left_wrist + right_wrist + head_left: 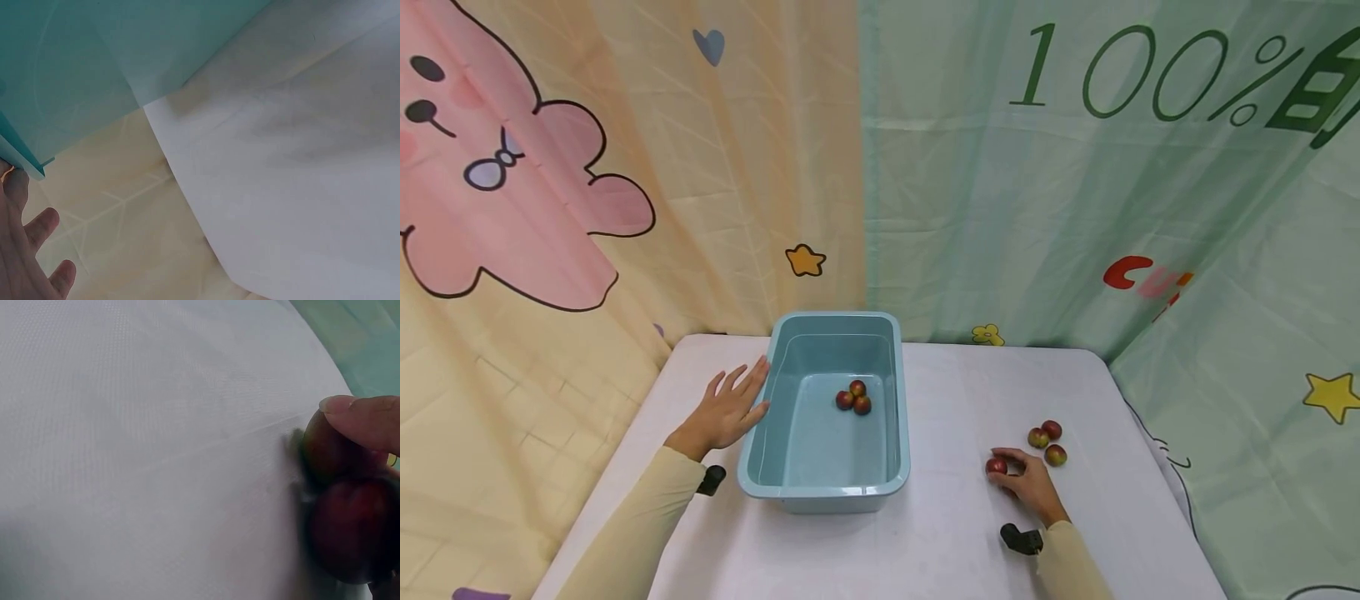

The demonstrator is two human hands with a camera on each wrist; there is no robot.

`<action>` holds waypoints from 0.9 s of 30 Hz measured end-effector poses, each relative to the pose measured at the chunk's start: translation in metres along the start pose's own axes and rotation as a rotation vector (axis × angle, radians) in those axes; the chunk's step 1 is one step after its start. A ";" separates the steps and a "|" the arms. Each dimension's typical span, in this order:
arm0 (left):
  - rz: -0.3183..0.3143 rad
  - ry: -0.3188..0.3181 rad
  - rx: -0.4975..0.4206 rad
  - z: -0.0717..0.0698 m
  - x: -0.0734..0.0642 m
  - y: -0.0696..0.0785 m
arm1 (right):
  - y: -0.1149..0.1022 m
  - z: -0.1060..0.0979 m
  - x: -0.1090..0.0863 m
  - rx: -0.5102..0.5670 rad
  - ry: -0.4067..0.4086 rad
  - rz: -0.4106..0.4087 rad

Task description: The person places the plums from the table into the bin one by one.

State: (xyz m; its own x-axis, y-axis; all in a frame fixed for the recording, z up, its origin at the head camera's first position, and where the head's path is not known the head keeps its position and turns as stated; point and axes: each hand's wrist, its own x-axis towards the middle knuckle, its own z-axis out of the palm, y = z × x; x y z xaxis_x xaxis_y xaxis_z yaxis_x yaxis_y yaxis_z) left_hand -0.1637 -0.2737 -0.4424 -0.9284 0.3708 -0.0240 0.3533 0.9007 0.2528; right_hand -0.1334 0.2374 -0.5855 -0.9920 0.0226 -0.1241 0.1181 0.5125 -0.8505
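My right hand (1028, 483) pinches a red plum (996, 467) between thumb and fingers, low over the white table on the right. In the right wrist view, the thumb (369, 422) presses on a red-green plum (325, 453), and a darker plum (347, 531) shows against it. Three more plums (1038, 437) lie just beyond that hand. My left hand (724, 417) rests with spread, straight fingers against the left rim of a light blue plastic basin (822, 490). Inside the basin, three plums (861, 406) sit together right of its middle.
A white cloth covers the table (955, 400), whose far edge meets a printed curtain (940, 208). The basin stands near the table's middle, between the two hands. A dark wrist device (1021, 540) sits by the right sleeve.
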 end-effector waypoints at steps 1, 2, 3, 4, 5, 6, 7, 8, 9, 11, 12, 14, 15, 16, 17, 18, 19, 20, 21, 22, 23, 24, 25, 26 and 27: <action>0.000 -0.001 0.001 0.000 0.000 0.000 | 0.001 0.000 0.000 -0.005 0.002 -0.003; 0.000 -0.001 0.005 0.000 0.000 0.000 | 0.003 0.001 0.000 -0.007 0.004 -0.003; 0.000 -0.001 0.006 0.000 0.000 0.000 | 0.004 0.001 0.000 -0.012 0.006 -0.005; 0.001 0.000 0.006 0.000 0.000 0.000 | 0.005 0.002 0.000 -0.016 0.010 -0.004; 0.001 0.001 0.005 0.000 0.000 -0.001 | 0.006 0.003 0.000 -0.026 0.016 -0.002; 0.001 0.002 0.007 0.000 0.000 -0.001 | 0.006 0.003 0.000 -0.034 0.018 -0.001; 0.001 0.003 0.007 0.000 0.000 -0.001 | 0.007 0.004 0.000 -0.043 0.021 0.002; 0.001 0.005 0.007 0.000 0.000 -0.001 | 0.007 0.004 0.000 -0.048 0.025 0.006; 0.000 0.006 0.005 0.001 0.000 -0.001 | 0.007 0.005 0.000 -0.052 0.028 0.008; 0.000 0.007 0.002 0.001 0.000 -0.001 | 0.007 0.005 0.000 -0.056 0.030 0.008; -0.001 0.007 0.002 0.001 0.000 -0.001 | 0.007 0.006 -0.001 -0.055 0.029 0.007; -0.003 0.004 -0.002 0.001 0.000 -0.001 | 0.008 0.006 -0.001 -0.053 0.031 0.005; -0.004 0.003 -0.004 0.001 0.000 -0.001 | 0.008 0.006 -0.001 -0.054 0.031 0.001; -0.005 0.003 -0.007 0.001 0.000 -0.001 | 0.008 0.006 -0.001 -0.054 0.031 -0.001; -0.005 0.002 -0.009 0.001 0.000 -0.001 | 0.008 0.006 -0.002 -0.057 0.033 -0.002; -0.005 0.002 -0.010 0.001 0.000 -0.001 | 0.007 0.006 -0.002 -0.059 0.034 -0.003; -0.007 0.002 -0.011 0.001 -0.001 -0.001 | 0.007 0.006 -0.002 -0.060 0.037 -0.002; -0.007 0.003 -0.012 0.001 -0.001 -0.001 | 0.008 0.007 -0.002 -0.061 0.038 -0.001; -0.007 0.005 -0.013 0.000 -0.001 -0.001 | 0.007 0.007 -0.002 -0.061 0.040 0.001; -0.007 0.007 -0.013 0.000 -0.001 -0.001 | 0.008 0.007 -0.002 -0.060 0.041 0.002; -0.006 0.008 -0.014 0.000 -0.001 -0.001 | 0.007 0.007 -0.002 -0.061 0.044 0.003; -0.007 0.008 -0.014 0.000 -0.001 -0.001 | 0.008 0.008 -0.002 -0.060 0.045 0.003; -0.007 0.008 -0.012 0.001 -0.001 -0.001 | 0.008 0.008 -0.003 -0.061 0.046 0.002; -0.007 0.009 -0.012 0.001 -0.001 -0.001 | 0.008 0.008 -0.003 -0.062 0.050 0.004; -0.007 0.009 -0.013 0.001 -0.001 -0.001 | 0.007 0.009 -0.003 -0.065 0.051 0.001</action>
State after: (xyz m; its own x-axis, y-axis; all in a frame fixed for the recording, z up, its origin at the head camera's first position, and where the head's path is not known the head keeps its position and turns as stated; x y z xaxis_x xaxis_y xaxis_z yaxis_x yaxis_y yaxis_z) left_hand -0.1631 -0.2753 -0.4437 -0.9319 0.3623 -0.0172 0.3452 0.9003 0.2650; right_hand -0.1292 0.2338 -0.5958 -0.9931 0.0659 -0.0971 0.1173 0.5673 -0.8151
